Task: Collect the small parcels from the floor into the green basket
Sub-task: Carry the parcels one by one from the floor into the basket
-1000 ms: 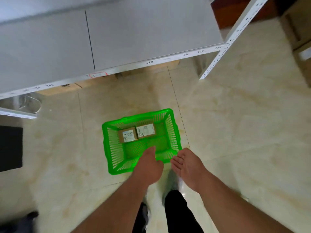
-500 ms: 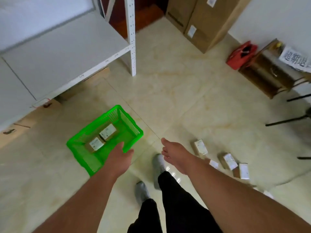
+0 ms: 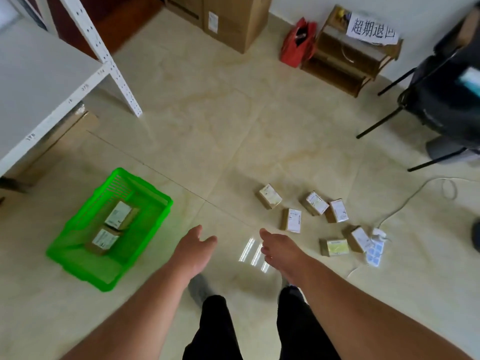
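Observation:
The green basket point(image 3: 145, 196) stands on the floor at the left, holding two small brown parcels point(image 3: 120, 215) with white labels. Several more small parcels lie scattered on the tiles to the right, the nearest point(image 3: 291, 220) just beyond my right hand, others point(image 3: 270, 196) point(image 3: 334, 247) farther out. My left hand point(image 3: 193, 252) hovers empty with fingers apart, right of the basket. Lower and closer to the loose parcels, my right hand point(image 3: 280, 249) holds nothing, its fingers spread.
A white metal shelf point(image 3: 39, 81) with an upright post point(image 3: 104, 55) stands at the left. Cardboard boxes point(image 3: 228, 19), a red bag point(image 3: 298, 42) and a wooden rack point(image 3: 348, 61) line the far wall. A black chair point(image 3: 446, 100), a white cable and power strip point(image 3: 376, 245) lie at the right.
The view has swung right from the basket to the scattered parcels. Both empty hands have moved away from the basket toward the parcels.

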`<state>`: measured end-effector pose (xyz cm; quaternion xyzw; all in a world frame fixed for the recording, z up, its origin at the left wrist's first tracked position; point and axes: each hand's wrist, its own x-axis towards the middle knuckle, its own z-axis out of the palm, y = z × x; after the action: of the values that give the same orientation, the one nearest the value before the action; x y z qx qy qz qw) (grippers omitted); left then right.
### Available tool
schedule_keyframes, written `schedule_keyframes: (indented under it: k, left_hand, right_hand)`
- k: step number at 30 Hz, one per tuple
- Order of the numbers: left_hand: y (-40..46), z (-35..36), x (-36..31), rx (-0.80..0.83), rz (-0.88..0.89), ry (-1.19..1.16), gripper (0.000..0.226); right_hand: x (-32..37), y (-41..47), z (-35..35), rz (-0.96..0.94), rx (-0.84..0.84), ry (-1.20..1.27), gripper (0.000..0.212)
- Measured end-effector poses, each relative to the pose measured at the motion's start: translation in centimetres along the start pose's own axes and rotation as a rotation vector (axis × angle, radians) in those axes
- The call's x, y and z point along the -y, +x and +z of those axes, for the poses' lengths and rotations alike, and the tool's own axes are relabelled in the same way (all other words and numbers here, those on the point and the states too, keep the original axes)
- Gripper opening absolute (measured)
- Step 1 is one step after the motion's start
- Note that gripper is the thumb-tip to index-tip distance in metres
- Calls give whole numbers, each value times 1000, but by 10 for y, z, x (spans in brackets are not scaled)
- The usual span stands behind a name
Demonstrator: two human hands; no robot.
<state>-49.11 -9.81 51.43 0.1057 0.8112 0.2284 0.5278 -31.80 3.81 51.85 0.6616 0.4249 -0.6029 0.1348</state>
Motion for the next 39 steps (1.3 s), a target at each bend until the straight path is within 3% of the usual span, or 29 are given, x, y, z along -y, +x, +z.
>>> schedule_keyframes:
  k: [6, 10, 17, 27, 35, 39]
  left_hand:
    - [4, 74, -42, 1, -20, 59, 70]
    - [8, 128, -76, -28, -55, 74, 68]
    - [23, 241, -122, -16, -118, 83, 65]
    - [58, 364, -133, 194, -67, 110, 70]
    - [121, 466, -112, 265, -31, 181, 70]
    - [177, 534, -106, 300, 27, 298, 69]
  right_hand:
    - [-25, 35, -85, -35, 23, -14, 64]
    - [-30, 61, -150, -24, 73, -10, 38]
    - [-48, 107, -262, 81, 61, -47, 38]
    - [-127, 168, -362, 209, -58, 217, 26]
    - [-204, 254, -418, 298, -177, 407, 48]
    - [-248, 327, -425, 401, -199, 571, 23]
